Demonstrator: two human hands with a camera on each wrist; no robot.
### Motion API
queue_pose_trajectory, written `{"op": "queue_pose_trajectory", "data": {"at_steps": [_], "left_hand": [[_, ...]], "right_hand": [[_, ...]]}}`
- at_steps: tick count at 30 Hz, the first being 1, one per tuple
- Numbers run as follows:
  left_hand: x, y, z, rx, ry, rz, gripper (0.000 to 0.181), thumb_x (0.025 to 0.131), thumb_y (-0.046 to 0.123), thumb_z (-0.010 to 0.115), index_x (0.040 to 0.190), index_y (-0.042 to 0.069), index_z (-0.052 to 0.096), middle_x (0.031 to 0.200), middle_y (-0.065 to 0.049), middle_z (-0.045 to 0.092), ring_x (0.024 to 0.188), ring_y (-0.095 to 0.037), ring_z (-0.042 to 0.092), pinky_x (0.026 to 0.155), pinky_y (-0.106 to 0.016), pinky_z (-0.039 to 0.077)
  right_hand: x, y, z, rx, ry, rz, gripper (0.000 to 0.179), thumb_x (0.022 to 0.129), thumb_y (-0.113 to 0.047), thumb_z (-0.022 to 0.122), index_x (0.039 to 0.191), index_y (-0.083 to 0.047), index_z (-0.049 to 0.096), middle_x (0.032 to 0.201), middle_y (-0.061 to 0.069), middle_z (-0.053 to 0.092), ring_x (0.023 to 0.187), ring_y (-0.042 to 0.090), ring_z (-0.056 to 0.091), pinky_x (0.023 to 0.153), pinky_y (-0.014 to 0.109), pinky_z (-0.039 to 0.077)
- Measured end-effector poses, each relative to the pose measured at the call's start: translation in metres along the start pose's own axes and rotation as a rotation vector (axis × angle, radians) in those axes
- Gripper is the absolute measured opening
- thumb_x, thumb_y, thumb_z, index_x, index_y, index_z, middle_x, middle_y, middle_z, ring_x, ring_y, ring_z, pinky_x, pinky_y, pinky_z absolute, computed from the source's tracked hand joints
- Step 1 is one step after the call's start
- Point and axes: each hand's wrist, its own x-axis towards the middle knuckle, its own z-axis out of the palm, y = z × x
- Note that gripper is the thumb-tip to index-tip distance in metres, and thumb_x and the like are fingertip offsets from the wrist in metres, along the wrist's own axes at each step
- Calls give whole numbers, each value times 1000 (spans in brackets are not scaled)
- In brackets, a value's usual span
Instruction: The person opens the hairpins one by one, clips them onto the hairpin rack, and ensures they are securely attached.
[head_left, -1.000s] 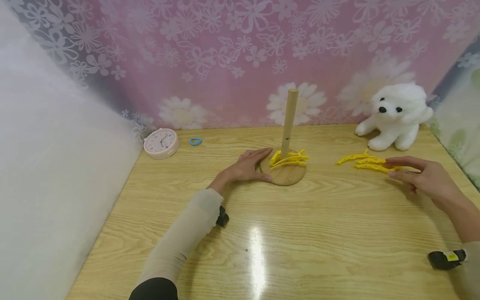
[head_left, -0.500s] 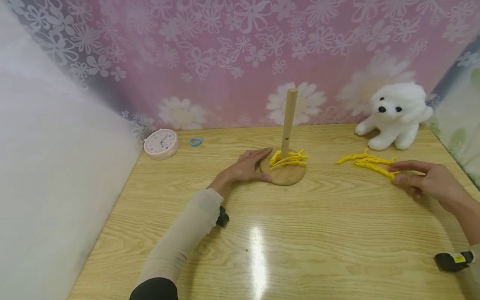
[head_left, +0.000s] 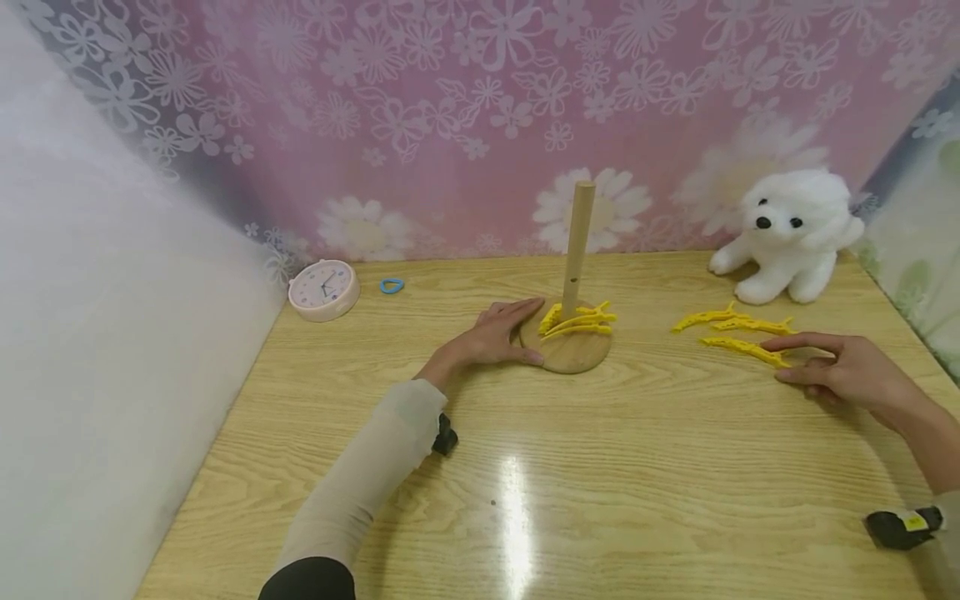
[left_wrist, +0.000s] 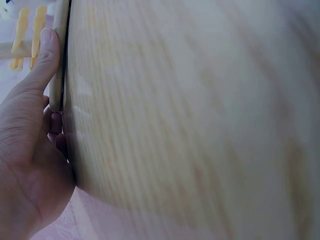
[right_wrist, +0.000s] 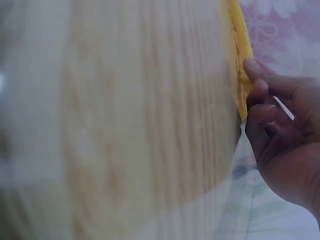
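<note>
My left hand (head_left: 498,335) grips the left edge of the round wooden base (head_left: 573,358), its thumb at the front rim. A wooden post (head_left: 577,250) stands upright from the base. Several yellow hair clips (head_left: 577,321) lie against the foot of the post. At the right, my right hand (head_left: 847,367) pinches the handle end of a yellow hair clip (head_left: 738,346) low over the table. In the right wrist view, thumb and fingers meet at that clip (right_wrist: 241,45). Two other yellow hair clips (head_left: 703,318) lie just behind it.
A white plush dog (head_left: 791,233) sits at the back right. A pink alarm clock (head_left: 324,290) and a small blue ring-shaped piece (head_left: 392,286) are at the back left. Behind the wooden table (head_left: 637,467) hangs a pink flowered curtain (head_left: 450,125).
My right hand has drawn one yellow hair clip toward the front, apart from the other two. The left hand stays on the base.
</note>
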Motion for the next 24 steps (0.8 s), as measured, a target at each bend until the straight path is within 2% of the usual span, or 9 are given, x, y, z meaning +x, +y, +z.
{"op": "queue_pose_trajectory", "data": {"at_steps": [2, 5, 8, 13, 15, 18, 19, 24], "left_hand": [[0, 0, 1, 0, 0, 1, 106, 89, 59, 77, 169, 32, 13, 174, 6, 16, 151, -24, 21, 124, -51, 14], [0, -1, 2, -1, -1, -2, 106, 89, 60, 77, 169, 33, 12, 174, 6, 16, 151, -23, 21, 124, -51, 14], [-1, -1, 3, 1, 0, -8, 107, 88, 61, 77, 169, 34, 12, 174, 7, 16, 152, -24, 21, 124, -51, 14], [-1, -1, 2, -1, 4, -4, 107, 88, 59, 77, 169, 32, 13, 174, 7, 16, 153, -24, 20, 125, -51, 13], [0, -1, 1, 2, 3, 4, 106, 88, 59, 77, 169, 32, 13, 174, 7, 16, 153, -24, 19, 125, -51, 13], [0, -1, 1, 7, 0, 7, 106, 89, 59, 77, 169, 32, 13, 174, 6, 16, 153, -24, 19, 125, -51, 12], [0, -1, 1, 7, -2, 6, 107, 89, 59, 77, 169, 32, 13, 174, 6, 16, 153, -24, 19, 125, -51, 12], [1, -1, 0, 11, 0, 3, 106, 89, 58, 77, 169, 32, 13, 174, 6, 16, 154, -24, 19, 125, -52, 11]], "right_hand": [[-1, 2, 0, -8, 3, -27, 55, 98, -29, 76, 146, -10, 57, 91, -17, 67, 52, 23, 51, 46, 37, 41], [-1, 4, -1, -40, 8, -50, 59, 97, -28, 77, 147, -8, 54, 110, -33, 61, 53, 24, 51, 48, 37, 42], [0, 4, 0, -99, -3, -56, 60, 97, -29, 77, 146, -6, 53, 101, -22, 68, 51, 23, 48, 48, 36, 42], [2, 1, 2, -180, 1, -54, 55, 98, -33, 76, 139, -3, 57, 105, 1, 65, 54, 21, 52, 50, 33, 45], [3, 0, 2, -172, -3, -50, 52, 101, -31, 72, 139, -1, 55, 106, 3, 65, 59, 20, 57, 53, 32, 48], [3, -2, 1, -143, -16, -40, 47, 106, -28, 64, 141, 0, 50, 83, 10, 71, 64, 22, 64, 56, 32, 50], [3, -3, 1, -132, -15, -39, 45, 107, -27, 61, 141, 1, 49, 80, 12, 72, 66, 23, 66, 57, 33, 51], [3, -7, 2, -135, 25, -69, 39, 111, -21, 53, 141, 3, 47, 74, 14, 68, 60, 24, 62, 53, 34, 47]]}}
